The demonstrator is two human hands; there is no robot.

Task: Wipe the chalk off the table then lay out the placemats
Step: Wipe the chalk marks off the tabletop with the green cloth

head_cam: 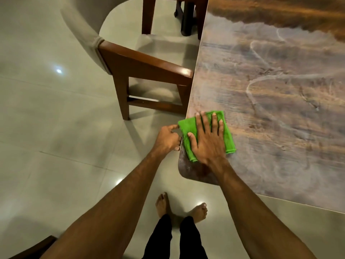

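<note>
Head view: the green cloth (187, 128) is pressed onto the counter's (280, 165) near-left corner under spread fingers (214, 122) of the right hand (209, 143). Its left corner is seemingly pinched by the left hand (167, 140). Chalk streaks (250, 89) lie far-right.

The cloth (229, 141) is seen to be a bright green woven fabric, soft and matt, with a fine ribbed texture and a hemmed edge. The desk (270, 113) is topped with a hard, smooth surface streaked in brown and grey, on which only a dull sheen is shown. Pale, powdery chalk lines (261, 79) are smeared across it. The chair (149, 66) is framed in dark brown wood, varnished to a gloss that is caught along the armrest, while its upholstery (82, 32) is covered in plain grey cloth, matt and smooth. The floor (56, 118) is laid with large pale tiles, polished and highly reflective. The trousers (160, 238) are made of black matt cloth.
</note>
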